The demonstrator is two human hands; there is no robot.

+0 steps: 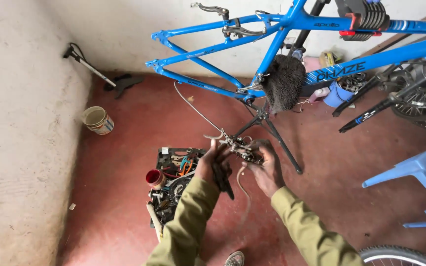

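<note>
Olive-green sleeves (301,231) come up from the bottom edge w/ a shoe toe (234,258) between them and a bit of bike tyre (395,256) at lower right. Left hand (214,165) has its fingers clenched around a dark plier-like tool (223,181) whose handles hang down below the palm; right hand (267,167) has fingers grasping a grimy metal derailleur (240,150), held between both hands, just above the floor and in front of the repair stand legs (282,143). A cable (195,109) runs from the derailleur up-left toward the frame, and a short pale cable end (242,184) droops under it. Left of the hands, touching nothing, sits a black tool tray (166,152) on the floor: packed w/ wrenches, orange-handled pliers, chain bits, a sprocket, misc. metal parts; a small red-lidded tub (154,177) rests at its left edge, a pale wooden handle (154,221) sticks out at its near end. Further back-left, a paint tin (98,120) stands open near the wall; contents can't be told. Blue bike frame (272,29), no wheels, clamped overhead on the stand, a dark bristly brush-like thing (284,81) hanging at its bottom bracket. Behind it: a blue cup (336,94) and small boxes on the floor. Floor (124,197) is red-painted concrete, scuffed; walls whitewashed, rough. A pump (85,61) leans in the corner, blue plastic chair (420,177) at right, another bike (415,93) lying beyond it.
</note>
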